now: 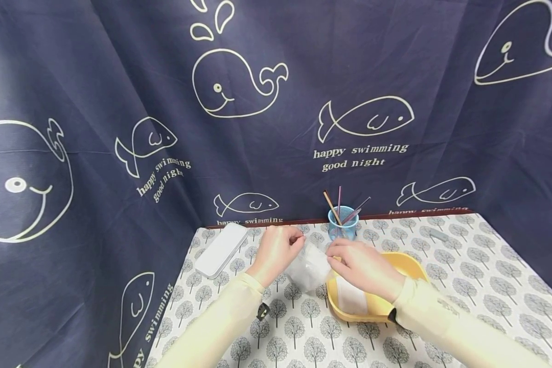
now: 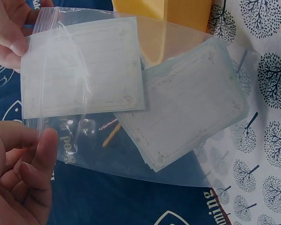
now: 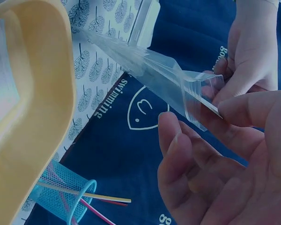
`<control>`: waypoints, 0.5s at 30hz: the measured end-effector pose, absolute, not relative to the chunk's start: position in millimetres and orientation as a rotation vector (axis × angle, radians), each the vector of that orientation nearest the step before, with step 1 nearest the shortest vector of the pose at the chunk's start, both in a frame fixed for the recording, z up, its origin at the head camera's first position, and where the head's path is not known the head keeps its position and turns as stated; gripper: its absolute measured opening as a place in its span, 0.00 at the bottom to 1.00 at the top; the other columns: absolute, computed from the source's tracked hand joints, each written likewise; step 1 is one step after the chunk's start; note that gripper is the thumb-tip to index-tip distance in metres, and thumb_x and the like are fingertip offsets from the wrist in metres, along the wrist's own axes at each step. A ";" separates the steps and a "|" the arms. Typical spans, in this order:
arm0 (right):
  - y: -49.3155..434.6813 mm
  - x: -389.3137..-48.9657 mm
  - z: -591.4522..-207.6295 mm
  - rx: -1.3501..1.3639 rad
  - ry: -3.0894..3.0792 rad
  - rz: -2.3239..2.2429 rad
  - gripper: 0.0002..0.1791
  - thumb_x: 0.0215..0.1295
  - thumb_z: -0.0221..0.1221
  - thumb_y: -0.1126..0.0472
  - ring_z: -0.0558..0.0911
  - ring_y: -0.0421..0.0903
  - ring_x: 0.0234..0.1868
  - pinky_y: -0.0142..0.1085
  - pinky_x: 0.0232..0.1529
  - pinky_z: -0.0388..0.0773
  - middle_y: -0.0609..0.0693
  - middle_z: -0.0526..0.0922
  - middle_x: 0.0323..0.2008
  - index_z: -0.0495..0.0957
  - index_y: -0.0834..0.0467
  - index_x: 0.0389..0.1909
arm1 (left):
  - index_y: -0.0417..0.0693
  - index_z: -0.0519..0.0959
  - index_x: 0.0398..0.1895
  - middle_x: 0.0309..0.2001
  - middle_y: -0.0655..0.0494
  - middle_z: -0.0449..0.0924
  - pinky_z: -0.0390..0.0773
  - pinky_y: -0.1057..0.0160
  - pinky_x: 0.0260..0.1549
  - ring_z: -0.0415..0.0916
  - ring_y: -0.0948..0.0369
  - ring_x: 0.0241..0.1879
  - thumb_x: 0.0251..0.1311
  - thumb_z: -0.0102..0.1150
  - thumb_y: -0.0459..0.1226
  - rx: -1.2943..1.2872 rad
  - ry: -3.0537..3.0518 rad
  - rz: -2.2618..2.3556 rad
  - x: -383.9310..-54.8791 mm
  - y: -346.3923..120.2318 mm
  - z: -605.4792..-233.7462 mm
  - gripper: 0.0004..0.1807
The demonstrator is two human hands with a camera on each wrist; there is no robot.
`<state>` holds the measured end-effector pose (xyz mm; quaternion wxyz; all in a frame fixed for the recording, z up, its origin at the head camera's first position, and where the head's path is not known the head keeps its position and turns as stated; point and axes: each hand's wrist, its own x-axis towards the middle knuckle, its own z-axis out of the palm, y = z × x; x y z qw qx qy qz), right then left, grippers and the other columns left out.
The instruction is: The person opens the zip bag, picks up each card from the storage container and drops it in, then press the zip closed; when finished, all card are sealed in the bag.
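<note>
A clear zip bag [image 2: 96,166] hangs between both hands above the tree-print cloth. Inside it lies a small stack of pale, bordered cards [image 2: 187,105], tilted. Another pale lined card [image 2: 84,70] overlaps the bag's zip end. My left hand [image 1: 278,250] pinches the bag's edge at the zip. With thumb and fingertips, my right hand [image 1: 363,266] holds the lined card's corner at the bag mouth. The right wrist view shows the card's edge [image 3: 210,107] under the right thumb, the bag's mouth parted around it.
A yellow basket [image 1: 414,263] with white paper [image 1: 351,296] inside sits below my right hand. Behind it stands a blue mesh cup [image 1: 342,225] of pencils. A white box [image 1: 223,249] lies at the left, a small grey block [image 1: 438,234] at the back right. A navy curtain [image 1: 299,163] hangs behind.
</note>
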<state>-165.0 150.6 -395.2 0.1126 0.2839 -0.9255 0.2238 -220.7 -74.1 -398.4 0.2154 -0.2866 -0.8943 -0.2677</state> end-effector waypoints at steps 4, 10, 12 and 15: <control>147.6 -167.0 -396.6 0.851 -2.728 0.653 0.09 0.71 0.58 0.62 0.83 0.40 0.42 0.43 0.45 0.81 0.39 0.84 0.41 0.86 0.49 0.35 | 0.51 0.90 0.30 0.28 0.62 0.89 0.80 0.69 0.29 0.82 0.67 0.27 0.61 0.68 0.34 -0.797 -2.484 -0.739 -220.0 -73.4 -397.6 0.05; 141.8 -173.0 -400.1 0.889 -2.746 0.643 0.09 0.70 0.59 0.62 0.86 0.45 0.46 0.46 0.48 0.82 0.42 0.87 0.41 0.88 0.51 0.37 | 0.50 0.90 0.30 0.29 0.61 0.89 0.80 0.70 0.31 0.83 0.67 0.28 0.61 0.68 0.33 -0.802 -2.493 -0.730 -218.2 -72.0 -396.3 0.05; 140.3 -175.4 -400.8 0.895 -2.760 0.653 0.08 0.70 0.59 0.62 0.87 0.46 0.45 0.47 0.47 0.82 0.42 0.88 0.40 0.88 0.50 0.36 | 0.51 0.90 0.30 0.29 0.61 0.89 0.80 0.70 0.30 0.82 0.67 0.27 0.61 0.68 0.33 -0.808 -2.491 -0.725 -218.2 -71.4 -396.3 0.05; 138.2 -179.3 -401.2 0.894 -2.793 0.670 0.09 0.70 0.60 0.62 0.85 0.44 0.40 0.45 0.43 0.82 0.40 0.87 0.36 0.86 0.49 0.31 | 0.51 0.90 0.29 0.28 0.62 0.88 0.78 0.71 0.29 0.81 0.69 0.26 0.60 0.67 0.32 -0.819 -2.481 -0.723 -218.5 -70.4 -396.2 0.06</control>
